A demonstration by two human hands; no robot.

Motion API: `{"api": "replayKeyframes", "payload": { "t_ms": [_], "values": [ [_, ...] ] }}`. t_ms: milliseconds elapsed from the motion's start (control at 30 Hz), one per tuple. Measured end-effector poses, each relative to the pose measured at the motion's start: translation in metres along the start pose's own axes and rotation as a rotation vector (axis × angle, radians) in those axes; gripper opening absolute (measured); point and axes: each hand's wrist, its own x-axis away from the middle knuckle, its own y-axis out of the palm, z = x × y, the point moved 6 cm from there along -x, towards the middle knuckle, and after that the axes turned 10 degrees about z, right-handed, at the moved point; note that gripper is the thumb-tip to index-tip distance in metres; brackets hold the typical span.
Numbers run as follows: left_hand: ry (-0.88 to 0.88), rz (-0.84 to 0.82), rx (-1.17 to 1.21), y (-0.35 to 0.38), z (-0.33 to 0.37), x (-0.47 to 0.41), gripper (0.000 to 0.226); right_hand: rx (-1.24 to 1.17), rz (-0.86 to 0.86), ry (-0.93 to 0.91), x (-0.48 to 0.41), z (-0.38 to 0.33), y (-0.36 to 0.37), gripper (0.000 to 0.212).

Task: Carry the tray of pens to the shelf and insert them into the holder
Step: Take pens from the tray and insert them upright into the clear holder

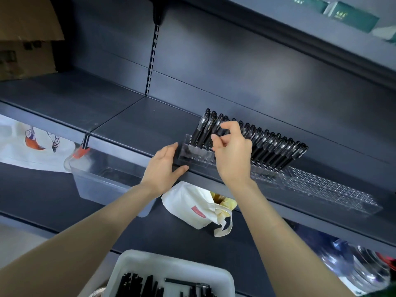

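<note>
A clear plastic pen holder [310,185] stretches along the front of the dark shelf [137,123]. Several black pens [276,148] stand in its left and middle slots. My left hand [164,166] rests with straight fingers against the holder's left end at the shelf edge. My right hand [232,151] is raised over the holder, fingers curled, pinching a black pen [224,132] among the standing ones. At the bottom, close to me, the white tray [171,265] holds several more black pens [137,285].
A clear plastic bin [102,179] sits on the lower shelf at left, next to a white bag [192,207]. A printed white bag [27,144] lies far left. A cardboard box [25,39] stands top left. Green boxes [349,13] sit on the upper shelf.
</note>
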Motion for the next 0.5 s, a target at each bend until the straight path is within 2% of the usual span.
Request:
{"api": "replayKeyframes", "payload": {
  "t_ms": [100,200,400,500],
  "values": [
    [0.076,0.076,-0.065,-0.013,-0.003,0.038,0.057,-0.016,0.002,0.014,0.035,0.012,-0.007,0.023],
    [0.074,0.044,-0.131,-0.014,-0.021,0.089,0.049,-0.021,-0.052,0.135,0.088,0.041,-0.002,0.023],
    [-0.235,-0.185,-0.246,0.007,-0.083,0.218,0.052,-0.039,-0.312,0.396,0.237,0.098,0.027,0.025],
    [-0.347,-0.220,-0.311,0.013,-0.100,0.274,0.056,-0.004,-0.490,0.520,0.315,0.120,0.041,0.028]
  ]
}}
